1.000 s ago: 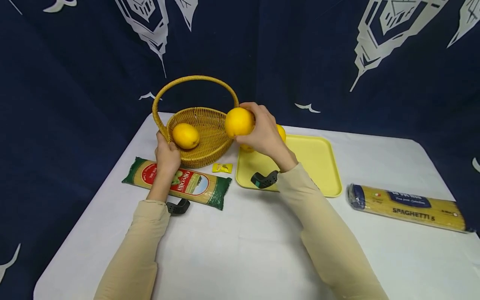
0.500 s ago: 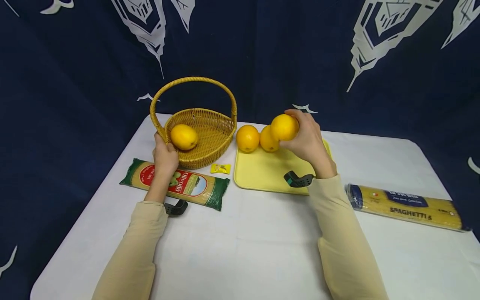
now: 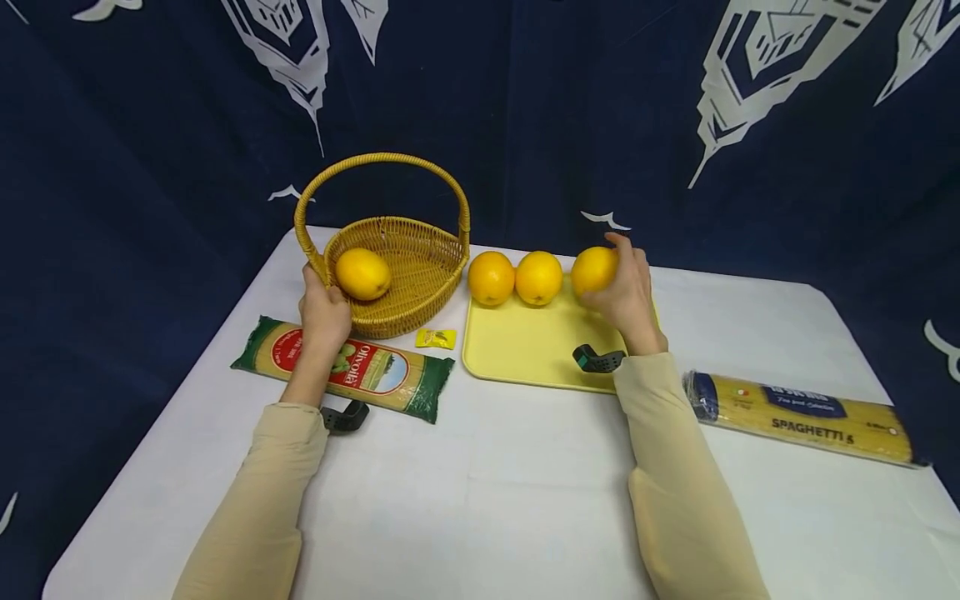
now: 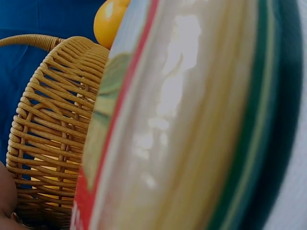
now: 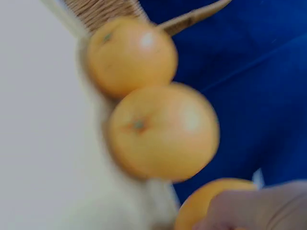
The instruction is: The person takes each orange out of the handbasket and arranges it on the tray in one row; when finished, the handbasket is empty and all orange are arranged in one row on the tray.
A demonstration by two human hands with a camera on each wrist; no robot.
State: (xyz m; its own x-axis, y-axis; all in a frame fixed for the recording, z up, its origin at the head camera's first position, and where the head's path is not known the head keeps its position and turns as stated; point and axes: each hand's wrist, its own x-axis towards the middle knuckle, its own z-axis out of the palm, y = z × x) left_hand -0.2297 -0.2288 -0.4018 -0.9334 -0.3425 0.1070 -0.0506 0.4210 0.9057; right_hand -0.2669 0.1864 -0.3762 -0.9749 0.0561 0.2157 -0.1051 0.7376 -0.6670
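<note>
My left hand [image 3: 326, 315] grips the wicker basket [image 3: 408, 312] at its left side, where the arched handle meets the rim. Inside the basket lies an oval yellow fruit [image 3: 363, 273] that looks like a lemon. At the far right part of the yellow tray [image 3: 540, 350], my right hand [image 3: 626, 292] holds an orange [image 3: 594, 268] between thumb and fingers. Two more oranges, the left one [image 3: 491, 277] and the middle one [image 3: 538, 277], sit side by side along the tray's back edge. In the right wrist view the held orange [image 5: 196, 206] is partly hidden by my thumb.
A green-ended pasta pack [image 3: 397, 379] lies in front of the basket, under my left forearm. Between basket and tray is a small yellow packet [image 3: 436, 338]. A spaghetti pack [image 3: 802, 417] lies at the right. Behind the table hangs a dark blue curtain [image 3: 585, 108].
My right hand has carried the orange from beside the basket rightward and down to the tray's far right, uncovering the other two oranges. The left hand keeps its grip on the basket.
</note>
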